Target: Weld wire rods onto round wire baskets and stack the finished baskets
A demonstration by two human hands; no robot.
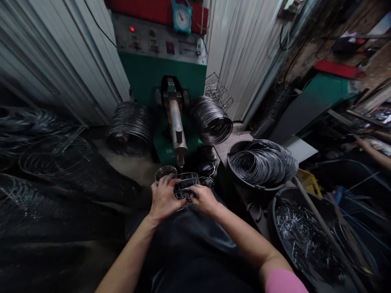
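A small round wire basket (190, 178) sits low in front of me, just below the tip of a welding machine's metal arm (177, 126). My left hand (164, 197) grips its left side, fingers over the rim and thumb toward the near wires. On the right side, my right hand (204, 198) is closed with thumb and fingers pinched at the basket's wires. Whether a separate piece of wire is also in that pinch is too small to tell. Beside my left fingers is a round dark ring-shaped part (165, 172).
The green machine (134, 69) carries a teal clock (182, 18). Wire ring stacks hang left (130, 126) and right (212, 118) of its arm. A tub of wire rings (262, 162) and a tub of short wire pieces (302, 232) stand right. Another person's arm (375, 152) shows far right.
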